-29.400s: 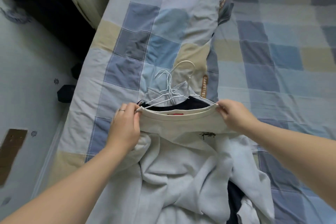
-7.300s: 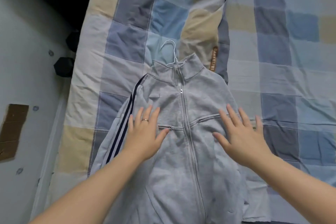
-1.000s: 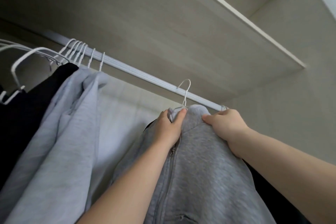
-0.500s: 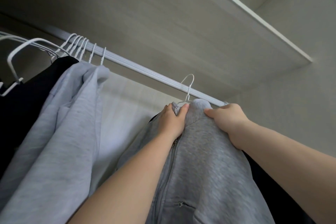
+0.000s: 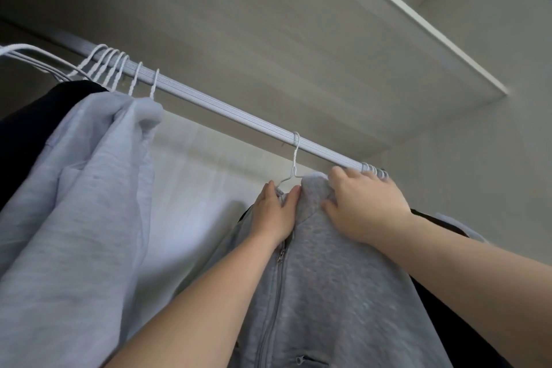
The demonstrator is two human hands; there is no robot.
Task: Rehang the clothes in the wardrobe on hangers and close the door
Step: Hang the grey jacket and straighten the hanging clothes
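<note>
A grey zip-up jacket (image 5: 328, 293) hangs on a white wire hanger (image 5: 294, 164) whose hook sits over the ribbed wardrobe rail (image 5: 227, 110). My left hand (image 5: 273, 212) grips the jacket's collar on the left, just below the hanger's neck. My right hand (image 5: 363, 206) grips the collar and shoulder on the right, its fingertips up by the rail. The zip runs down between my forearms.
A light grey hoodie (image 5: 83, 188) and a black garment (image 5: 27, 125) hang at the left under several white hanger hooks (image 5: 110, 69). More hooks (image 5: 375, 170) and dark clothes (image 5: 448, 293) are at the right. A shelf (image 5: 298, 24) lies just above the rail.
Half a second ago the hanger's hook stood just in front of the rail; now it is over the rail. Both hands have risen with the jacket and keep their grip.
</note>
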